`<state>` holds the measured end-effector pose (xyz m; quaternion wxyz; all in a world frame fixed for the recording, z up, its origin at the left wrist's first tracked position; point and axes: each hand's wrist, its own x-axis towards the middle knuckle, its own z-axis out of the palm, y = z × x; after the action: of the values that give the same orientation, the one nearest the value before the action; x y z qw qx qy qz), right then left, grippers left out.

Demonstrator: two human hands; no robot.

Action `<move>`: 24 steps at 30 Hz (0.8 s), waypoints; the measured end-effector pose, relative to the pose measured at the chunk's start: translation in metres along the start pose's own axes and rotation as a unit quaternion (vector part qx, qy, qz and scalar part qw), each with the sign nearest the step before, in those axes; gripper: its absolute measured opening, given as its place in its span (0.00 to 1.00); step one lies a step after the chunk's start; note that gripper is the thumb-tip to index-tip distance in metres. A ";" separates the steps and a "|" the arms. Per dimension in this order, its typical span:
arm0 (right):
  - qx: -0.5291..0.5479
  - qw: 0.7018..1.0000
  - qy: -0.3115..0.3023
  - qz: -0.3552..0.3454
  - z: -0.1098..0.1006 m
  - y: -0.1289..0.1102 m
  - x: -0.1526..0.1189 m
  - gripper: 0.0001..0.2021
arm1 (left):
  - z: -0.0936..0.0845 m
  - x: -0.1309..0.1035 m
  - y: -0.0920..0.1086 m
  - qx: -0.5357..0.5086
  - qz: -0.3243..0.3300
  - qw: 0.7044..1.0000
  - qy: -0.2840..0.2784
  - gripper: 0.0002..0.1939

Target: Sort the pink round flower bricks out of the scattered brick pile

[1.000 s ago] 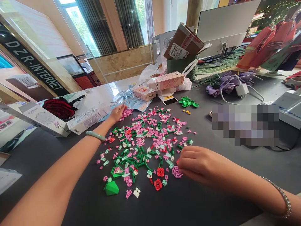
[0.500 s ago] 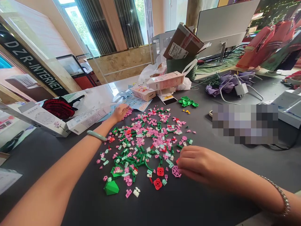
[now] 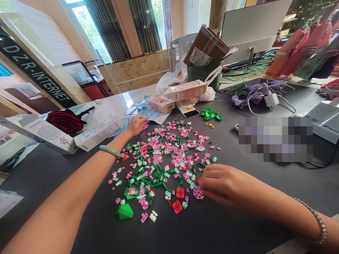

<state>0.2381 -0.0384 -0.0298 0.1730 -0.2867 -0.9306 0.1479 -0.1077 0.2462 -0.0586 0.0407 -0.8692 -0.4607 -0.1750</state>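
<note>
Small pink, green, white and red building-block pieces (image 3: 174, 155) lie loosely spread over the dark tabletop. My left hand (image 3: 137, 125) reaches to the far left edge of the pile, its fingers bent down against small pink pieces; whatever they pinch is hidden. Beside the pile's right side rests my right hand (image 3: 221, 181), fingers curled together with the tips out of sight. A pink web-like ring piece (image 3: 198, 193) and a bit of red show at its fingertips. Red flower pieces (image 3: 177, 206) and a green faceted piece (image 3: 125, 211) lie along the near edge.
Printed boxes (image 3: 186, 90) and blue sheets (image 3: 155, 114) stand behind the pile. Green leaf pieces (image 3: 211, 114) sit at its back right. White boxes (image 3: 97, 134) are on the left. Purple flowers (image 3: 254, 93), a charger with cable (image 3: 271, 101) and a monitor (image 3: 254, 28) occupy the right.
My left hand has shifted very slightly to the right at the pile's far edge. My right hand and the pieces look the same.
</note>
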 end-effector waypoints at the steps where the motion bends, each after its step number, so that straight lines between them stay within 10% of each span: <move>1: 0.000 1.000 0.000 0.000 0.000 0.000 0.000 0.14 | 0.001 0.000 -0.002 0.003 -0.003 1.000 0.000 0.16; 24: -0.010 1.000 -0.024 0.002 -0.002 -0.003 0.000 0.12 | -0.014 -0.004 -0.001 -0.039 -0.060 0.997 -0.030 0.15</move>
<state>0.2375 -0.0406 -0.0269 0.1478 -0.2869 -0.9352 0.1456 -0.1139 0.2400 -0.0473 -0.0176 -0.8457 -0.5058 -0.1692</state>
